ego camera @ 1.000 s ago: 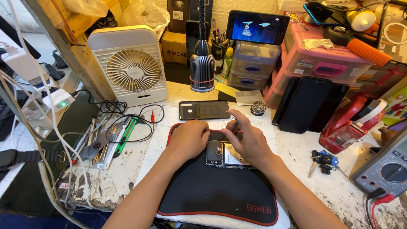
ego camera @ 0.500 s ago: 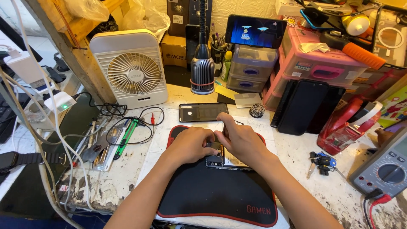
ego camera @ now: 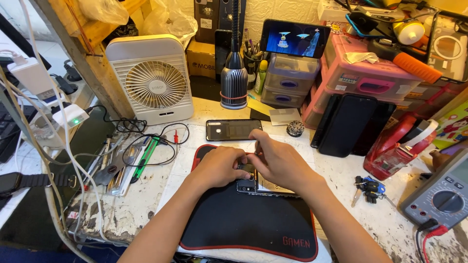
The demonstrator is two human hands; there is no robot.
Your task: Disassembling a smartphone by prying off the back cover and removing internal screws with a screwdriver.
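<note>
An opened phone with its insides showing lies on a black mat with red trim. My left hand rests on the phone's left end, fingers curled and pressing on it. My right hand lies over the phone's upper part, fingertips pinched together right by the left hand's fingers; what they pinch is hidden. A dark phone back cover lies flat just beyond the mat.
A white desk fan stands at the back left, a lamp base behind the cover. Hand tools and cables lie left of the mat. Keys, a multimeter, a red tool and pink drawers are on the right.
Both hands have closed in over the phone's upper left part, the right hand moving left until the fingertips meet. The view has shifted slightly.
</note>
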